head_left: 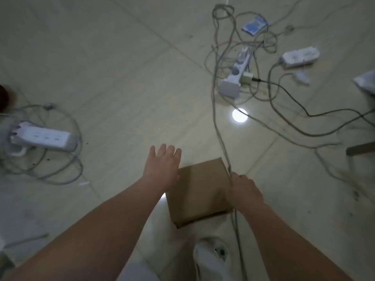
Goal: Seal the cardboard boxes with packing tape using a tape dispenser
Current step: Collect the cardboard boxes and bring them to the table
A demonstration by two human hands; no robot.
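I see the cardboard box [199, 191] lying flat on the tiled floor [121, 94], close in front of a white shoe [211, 254], with a grey cable [218, 128] running along its right edge. My right hand [244, 189] curls over that right edge and grips it. My left hand [162, 167] is spread flat with straight fingers at the box's left corner, holding nothing.

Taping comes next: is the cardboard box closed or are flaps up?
Closed: the cardboard box shows one flat top face, no flap raised. Whether it is taped, cannot tell.
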